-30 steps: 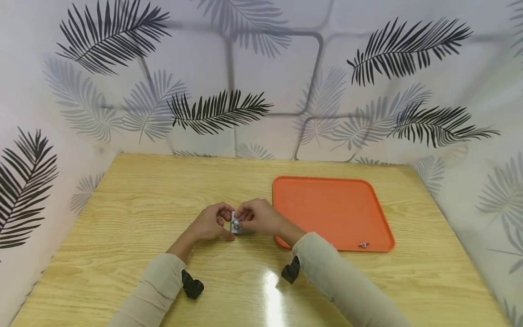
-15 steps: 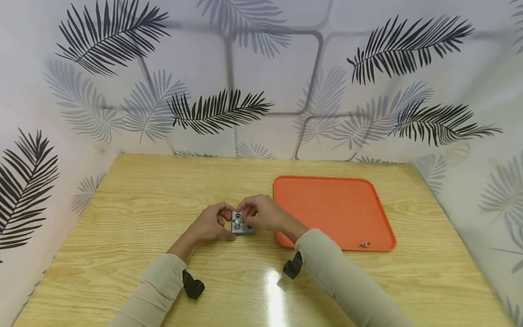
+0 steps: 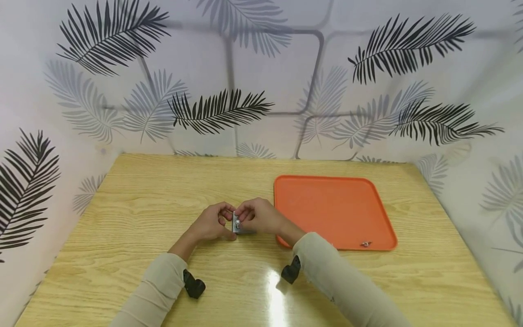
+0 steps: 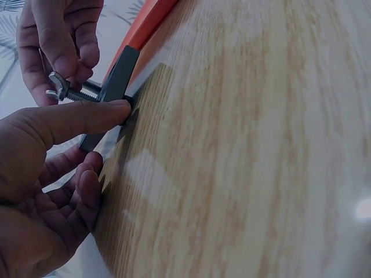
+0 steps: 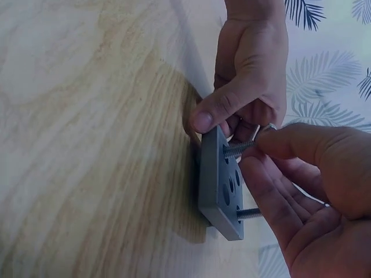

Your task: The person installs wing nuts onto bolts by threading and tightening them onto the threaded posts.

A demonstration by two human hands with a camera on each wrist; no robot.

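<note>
A small grey metal plate (image 5: 213, 179) with several holes lies flat, just above or on the wooden table. My left hand (image 3: 211, 222) holds it by its left end, thumb on the near side and fingers on the far side. Through a hole near that end stands a wing screw (image 4: 72, 95), its thread partly exposed. The thumb and forefinger of my right hand (image 3: 262, 216) pinch its winged head, best seen in the right wrist view. A second threaded shaft (image 5: 249, 214) rises from the plate's other end; its top is hidden behind my right fingers.
An orange tray (image 3: 327, 204) lies to the right, close to my right forearm. A small metal piece (image 3: 366, 244), apparently another wing screw, sits in its near right corner. The wooden table (image 3: 163, 181) meets a leaf-patterned backdrop at the back.
Half a second ago my right fingers were raised off the plate, showing its holes; now they are back at the wing screw and cover part of the plate. My left hand stays almost still.
</note>
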